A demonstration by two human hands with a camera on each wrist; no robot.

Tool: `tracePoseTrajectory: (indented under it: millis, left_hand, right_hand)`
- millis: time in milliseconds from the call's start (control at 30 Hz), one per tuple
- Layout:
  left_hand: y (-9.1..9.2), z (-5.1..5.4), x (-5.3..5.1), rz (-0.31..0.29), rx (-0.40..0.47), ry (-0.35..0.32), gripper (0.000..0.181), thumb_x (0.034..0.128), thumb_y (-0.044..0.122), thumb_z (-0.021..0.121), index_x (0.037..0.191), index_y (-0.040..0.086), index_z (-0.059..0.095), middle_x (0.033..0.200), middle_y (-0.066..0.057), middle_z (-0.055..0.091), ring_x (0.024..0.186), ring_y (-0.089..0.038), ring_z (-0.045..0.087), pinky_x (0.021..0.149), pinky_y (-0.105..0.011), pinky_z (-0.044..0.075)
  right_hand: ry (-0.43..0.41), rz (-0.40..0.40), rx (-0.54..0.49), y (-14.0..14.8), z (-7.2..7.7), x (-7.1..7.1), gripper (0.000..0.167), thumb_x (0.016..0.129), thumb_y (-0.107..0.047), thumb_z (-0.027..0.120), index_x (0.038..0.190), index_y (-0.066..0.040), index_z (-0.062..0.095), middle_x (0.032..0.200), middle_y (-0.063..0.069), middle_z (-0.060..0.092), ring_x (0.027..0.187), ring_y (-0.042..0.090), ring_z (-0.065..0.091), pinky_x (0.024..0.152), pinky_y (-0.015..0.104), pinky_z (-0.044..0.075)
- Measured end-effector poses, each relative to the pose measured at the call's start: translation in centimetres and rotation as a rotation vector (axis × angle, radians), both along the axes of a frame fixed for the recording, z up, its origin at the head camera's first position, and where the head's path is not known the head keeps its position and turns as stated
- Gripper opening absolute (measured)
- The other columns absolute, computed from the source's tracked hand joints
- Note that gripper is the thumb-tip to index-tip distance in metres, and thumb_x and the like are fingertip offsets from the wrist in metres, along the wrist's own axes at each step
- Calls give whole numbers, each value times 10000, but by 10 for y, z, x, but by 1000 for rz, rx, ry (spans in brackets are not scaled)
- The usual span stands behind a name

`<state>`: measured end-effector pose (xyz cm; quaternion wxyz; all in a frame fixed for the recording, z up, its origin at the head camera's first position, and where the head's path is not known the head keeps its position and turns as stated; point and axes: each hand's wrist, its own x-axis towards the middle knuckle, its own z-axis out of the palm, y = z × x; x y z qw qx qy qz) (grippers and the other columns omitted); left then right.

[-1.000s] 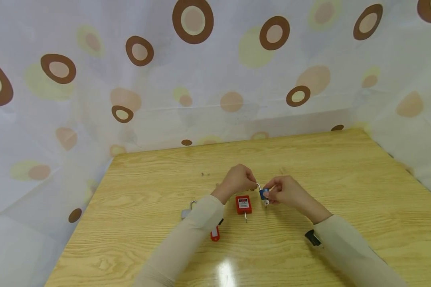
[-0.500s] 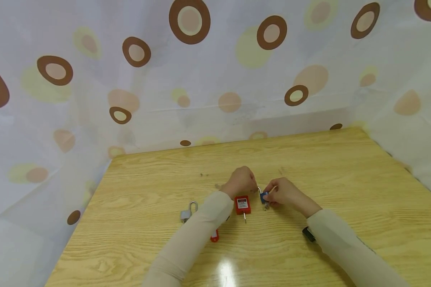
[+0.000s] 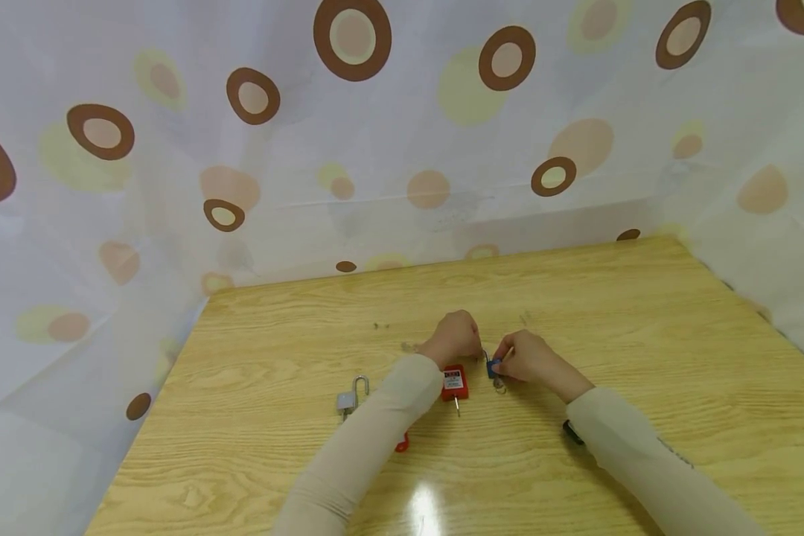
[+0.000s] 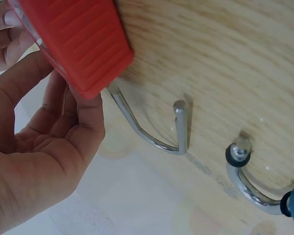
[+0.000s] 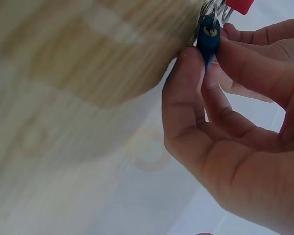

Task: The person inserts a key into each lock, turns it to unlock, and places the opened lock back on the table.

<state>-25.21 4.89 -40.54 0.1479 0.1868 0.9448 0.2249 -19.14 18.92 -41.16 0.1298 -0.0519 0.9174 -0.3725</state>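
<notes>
A small blue padlock (image 3: 493, 368) has its silver shackle raised and keys (image 3: 500, 385) hanging at its bottom. Thumb and fingers of my right hand (image 3: 531, 359) pinch the body; the keyhole shows in the right wrist view. My left hand (image 3: 457, 335) has curled fingers at the shackle, though the left wrist view hides their contact. A red padlock (image 3: 455, 381) with a white label lies just below the left wrist, a key sticking out. In the left wrist view its ribbed red body (image 4: 83, 44) covers some fingers, and its shackle (image 4: 152, 139) stands open.
Left of the left sleeve lies a grey padlock (image 3: 345, 402) with its shackle open. A red tag (image 3: 402, 444) is partly under that sleeve. Beside the right sleeve is a dark object (image 3: 572, 432). All lie on a wooden table (image 3: 254, 357) before a patterned cloth (image 3: 375, 149).
My left hand has shifted slightly right and down, its sleeve now covering more of the red tag. The blue padlock and right hand are slightly lower. The grey padlock is less covered.
</notes>
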Motion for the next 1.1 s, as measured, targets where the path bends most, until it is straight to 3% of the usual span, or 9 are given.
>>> tracePoseTrajectory:
  millis: [300,667,767,900,1000,1100]
  left_hand:
    - [1,1,4,14,-46,8,343,786,134,792,545,102,550,506,50,460,504,-99,403,466,-209,346]
    - [-6,1,5,30,-42,-28,351,819,183,776,554,94,563,510,43,468,495,-92,402,476,-210,354]
    - [-15,4,4,13,3,-16,304,852,160,740,592,64,616,504,36,478,478,-97,400,482,-216,355]
    - [-36,13,1,3,98,33,178,900,98,669,736,28,668,665,-5,589,576,-114,469,544,-221,394]
    - [-52,21,5,10,181,52,100,923,89,640,849,29,669,804,-43,623,667,-129,510,587,-229,422]
    - [-69,28,15,16,253,65,87,937,109,631,898,38,662,810,-44,608,682,-132,522,593,-229,431]
  right_hand:
    - [59,37,157,-1,6,-1,114,826,-79,717,820,13,649,815,110,650,727,228,546,648,337,465]
    - [18,51,140,-6,6,-3,111,844,-69,708,828,16,638,793,88,632,695,200,522,623,302,443]
    - [28,62,118,-8,5,-7,111,852,-75,700,846,16,637,790,90,634,681,190,523,613,297,441]
    - [19,51,90,-15,3,-15,126,880,-95,683,907,20,641,809,97,647,689,179,548,616,288,449]
    - [18,11,70,-16,2,-14,171,909,-119,659,967,40,635,848,122,648,705,188,569,618,298,466]
    - [49,-39,26,-14,2,-5,205,945,-121,611,1029,67,614,879,150,630,688,200,585,598,314,486]
